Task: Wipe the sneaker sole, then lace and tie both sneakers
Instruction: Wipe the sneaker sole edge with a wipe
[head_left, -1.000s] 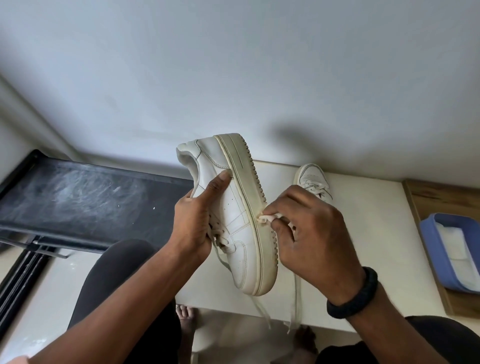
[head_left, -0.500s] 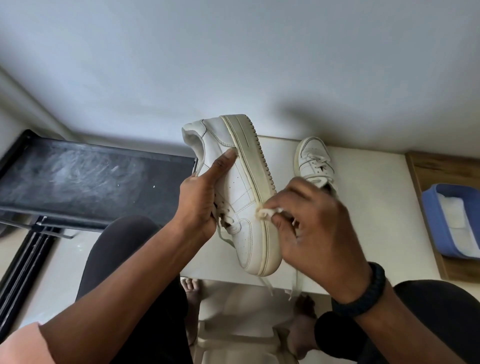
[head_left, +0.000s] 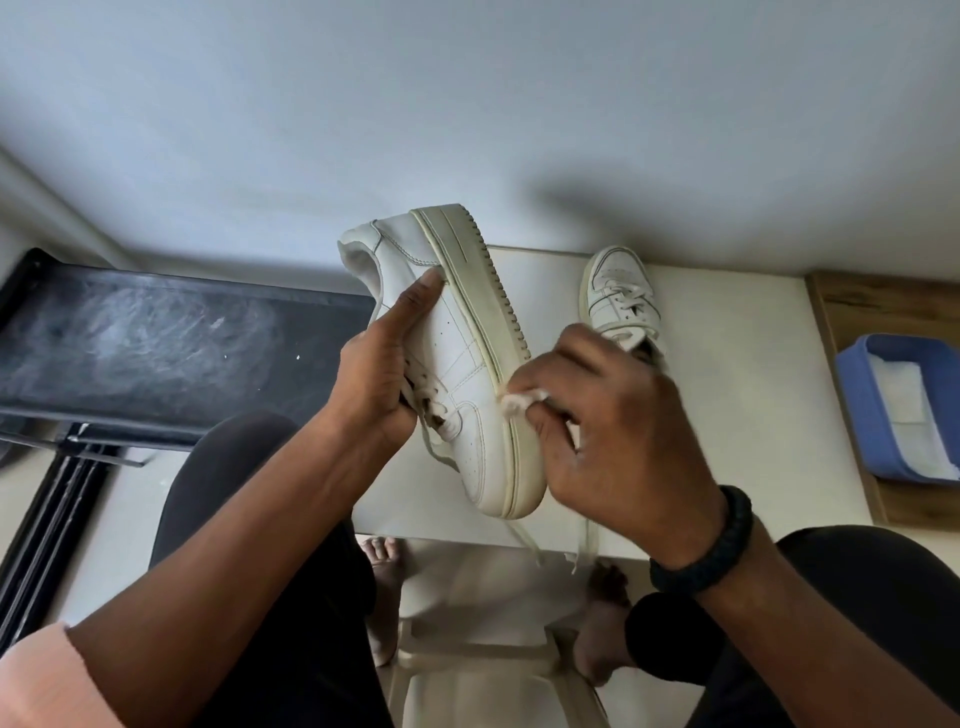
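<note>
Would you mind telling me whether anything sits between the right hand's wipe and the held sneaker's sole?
Nothing visible does. The right hand pinches the small white wipe directly against the side of the sole of the sneaker, which the left hand holds tilted above the table.

No legible text, label, brand, number or sign anywhere. Only plain stitching on the side of the held sneaker (head_left: 462, 374). Nothing readable on the second sneaker (head_left: 618, 296) beyond the held sneaker, on the white wipe (head_left: 522, 401) at the held sneaker's sole edge, or on the blue tub (head_left: 860, 410) well to the right of the held sneaker.
</note>
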